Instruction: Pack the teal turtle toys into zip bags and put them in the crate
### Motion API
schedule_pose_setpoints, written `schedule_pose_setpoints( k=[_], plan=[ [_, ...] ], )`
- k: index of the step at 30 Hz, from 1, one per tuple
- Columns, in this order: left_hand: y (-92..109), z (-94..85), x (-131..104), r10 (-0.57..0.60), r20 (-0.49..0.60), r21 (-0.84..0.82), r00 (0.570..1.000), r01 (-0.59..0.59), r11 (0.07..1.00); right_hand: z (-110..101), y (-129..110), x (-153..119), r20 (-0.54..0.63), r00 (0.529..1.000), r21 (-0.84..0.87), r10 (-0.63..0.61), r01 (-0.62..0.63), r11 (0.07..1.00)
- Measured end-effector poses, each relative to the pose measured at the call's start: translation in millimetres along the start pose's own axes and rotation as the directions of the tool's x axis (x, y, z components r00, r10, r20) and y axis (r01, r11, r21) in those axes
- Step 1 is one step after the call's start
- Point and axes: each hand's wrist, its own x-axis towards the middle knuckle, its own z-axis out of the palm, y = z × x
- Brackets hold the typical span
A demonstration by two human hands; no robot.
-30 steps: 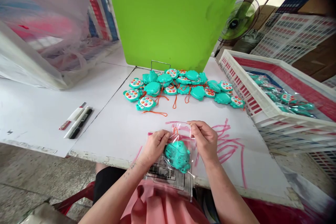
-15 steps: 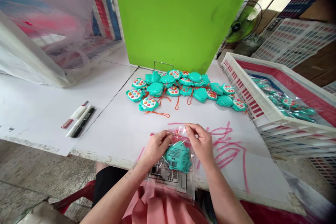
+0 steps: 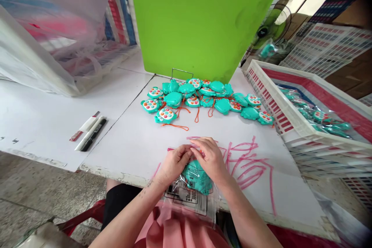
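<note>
A teal turtle-like toy (image 3: 197, 178) with dark print on its back lies inside a clear plastic bag (image 3: 186, 180) at the table's front edge. My left hand (image 3: 176, 162) pinches the bag's top edge, thumb against fingers. My right hand (image 3: 211, 159) is closed at the same edge, its fingertips meeting the left ones and covering the bag's mouth. Beneath the bagged toy, flat clear bags with black print (image 3: 188, 201) hang over the edge above my lap. Beyond my hands lies a heap of similar toys (image 3: 186, 95) with orange cord loops.
A white crate (image 3: 261, 89) at right holds several bagged toys (image 3: 322, 116). Another bagged toy (image 3: 267, 50) is in the air above its back corner. A green board (image 3: 192, 19) stands behind the heap. Markers (image 3: 93, 135) lie at left, near a plastic-covered bin (image 3: 66, 77).
My right hand has moved left along the bag's top edge to meet my left hand. A bagged toy now appears in the air by the fan, where none showed before.
</note>
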Motion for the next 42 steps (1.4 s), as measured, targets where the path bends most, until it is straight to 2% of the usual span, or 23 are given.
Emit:
schedule_pose_setpoints(
  k=[5, 13, 19, 26, 30, 32, 34, 35, 37, 38, 40, 42],
  plan=[
    [-1.3, 0.9, 0.4, 0.010, -0.001, 0.012, 1.000, -0.010, 1.000, 1.7, -1.2, 0.3, -0.009, 1.000, -0.065, -0.003, 0.002, 0.998],
    [2.5, -0.5, 0.9, 0.008, -0.002, 0.148, 1.000, -0.008, 0.989, 2.5, -0.6, 0.2, 0.067, 0.996, -0.142, -0.056, 0.065, 0.988],
    [0.5, -0.1, 0.9, 0.030, 0.011, 0.218, 1.000, -0.031, 0.975, -1.2, 1.6, 6.6, 0.090, 0.991, -0.130, -0.101, 0.112, 0.985],
    [-0.6, 1.3, 1.8, 0.084, 0.038, 0.249, 0.996, -0.091, 0.964, -3.4, 4.1, 12.5, 0.161, 0.987, -0.051, -0.016, 0.025, 0.998],
    [0.7, 1.1, 1.8, 0.069, 0.046, 0.231, 0.997, -0.078, 0.970, 2.4, 8.8, 13.1, 0.111, 0.991, -0.017, 0.077, -0.075, 0.997],
    [1.7, 0.9, 1.3, 0.052, 0.047, 0.209, 0.998, -0.060, 0.976, -0.1, 26.9, 11.8, 0.041, 0.990, -0.059, 0.136, -0.134, 0.989],
    [2.9, 0.7, 0.7, 0.019, 0.039, 0.186, 0.999, -0.026, 0.982, -11.4, 60.3, 8.5, -0.022, 0.970, -0.151, 0.242, -0.242, 0.958],
    [3.7, 0.6, 0.5, -0.002, 0.033, 0.173, 0.999, -0.003, 0.985, -20.9, 81.5, 5.7, -0.047, 0.946, -0.205, 0.319, -0.322, 0.924],
    [5.3, 0.5, 0.3, -0.041, 0.023, 0.147, 0.999, 0.038, 0.988, -46.2, 126.4, -2.9, -0.079, 0.862, -0.405, 0.501, -0.487, 0.774],
    [6.2, 0.6, 0.3, -0.054, 0.019, 0.136, 0.998, 0.051, 0.989, -60.6, 146.7, -8.6, -0.110, 0.833, -0.450, 0.542, -0.528, 0.720],
    [8.1, 0.7, 0.5, -0.074, 0.011, 0.116, 0.997, 0.072, 0.991, -87.8, 176.3, -21.6, -0.124, 0.797, -0.505, 0.591, -0.563, 0.654],
    [9.6, 0.9, 0.8, -0.089, 0.009, 0.095, 0.996, 0.088, 0.992, -106.6, 186.4, -34.3, -0.100, 0.792, -0.544, 0.602, -0.550, 0.633]
  ],
)
